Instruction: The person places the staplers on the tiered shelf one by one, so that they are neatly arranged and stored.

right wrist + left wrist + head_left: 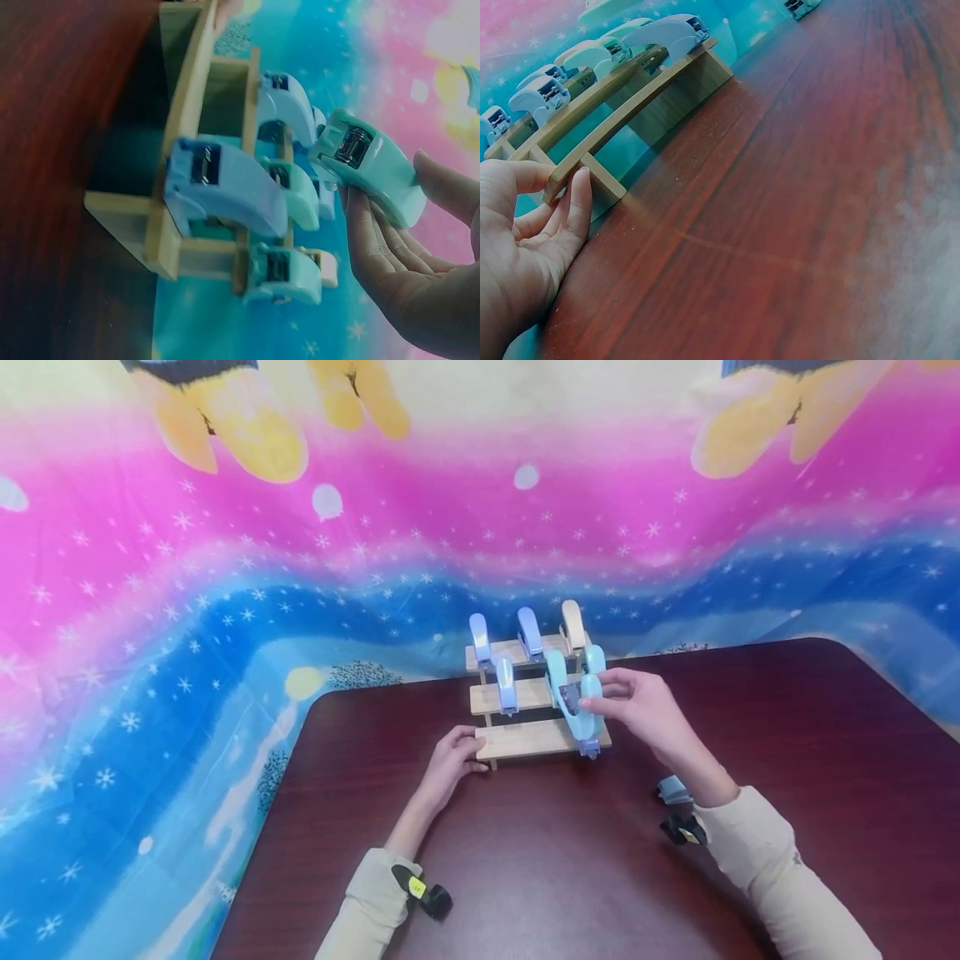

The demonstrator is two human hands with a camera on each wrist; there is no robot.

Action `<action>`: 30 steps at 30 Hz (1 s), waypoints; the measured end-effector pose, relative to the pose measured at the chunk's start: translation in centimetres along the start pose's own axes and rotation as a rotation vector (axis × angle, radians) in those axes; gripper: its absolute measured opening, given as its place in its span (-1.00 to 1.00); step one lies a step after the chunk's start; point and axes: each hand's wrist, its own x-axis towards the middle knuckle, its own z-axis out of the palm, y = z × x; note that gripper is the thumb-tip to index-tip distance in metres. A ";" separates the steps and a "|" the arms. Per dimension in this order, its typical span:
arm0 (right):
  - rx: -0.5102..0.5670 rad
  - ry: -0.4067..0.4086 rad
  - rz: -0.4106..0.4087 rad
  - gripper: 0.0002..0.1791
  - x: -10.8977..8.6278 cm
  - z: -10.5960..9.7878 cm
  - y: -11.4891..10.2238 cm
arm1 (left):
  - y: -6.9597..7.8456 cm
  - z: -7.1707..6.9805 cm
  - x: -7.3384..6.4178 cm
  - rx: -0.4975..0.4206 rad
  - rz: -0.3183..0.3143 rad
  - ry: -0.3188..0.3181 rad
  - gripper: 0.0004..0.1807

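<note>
A small three-tier wooden rack (525,740) stands on the table with pastel staplers on its steps. My left hand (452,760) grips the left end of the lowest step, fingers pinching the board's corner in the left wrist view. My right hand (645,706) holds a teal stapler (382,169) between thumb and fingers, in the air in front of the rack's right side. On the lowest step's right end sits a blue-violet stapler (232,184), mostly hidden by the held one in the head view. The middle step bears a light blue stapler (507,685), a mint stapler (296,193) and a teal stapler (289,274).
Two violet-blue staplers, including a left one (480,639), and a cream stapler (573,622) stand on the top step. Another pale blue stapler (673,790) lies on the table (555,860) beside my right forearm. A printed cloth (420,543) hangs behind the table.
</note>
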 end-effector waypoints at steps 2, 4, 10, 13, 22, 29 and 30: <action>-0.026 -0.007 0.001 -0.40 0.0 0.6 0.1 | 0.1 0.0 0.0 -0.004 -0.001 -0.001 -0.68; -0.060 -0.008 -0.005 -0.39 0.0 1.2 0.2 | 0.1 0.0 0.0 -0.005 0.001 0.000 -0.68; -0.140 0.015 -0.072 -0.47 0.2 3.0 0.5 | 0.0 -0.1 0.1 0.003 0.010 -0.004 -0.67; -0.154 0.029 -0.100 -0.52 0.3 3.9 0.7 | 0.0 -0.1 0.1 0.005 0.005 -0.002 -0.67; -0.253 0.087 -0.187 -0.50 0.6 6.2 1.4 | -0.2 -0.2 0.1 0.015 0.002 0.001 -0.69; -0.312 0.130 -0.257 -0.55 0.5 7.4 2.3 | -0.2 -0.1 0.0 0.013 -0.006 -0.001 -0.68; -0.323 0.135 -0.272 -0.55 0.5 7.5 2.4 | -0.2 0.0 0.0 0.013 -0.007 -0.001 -0.69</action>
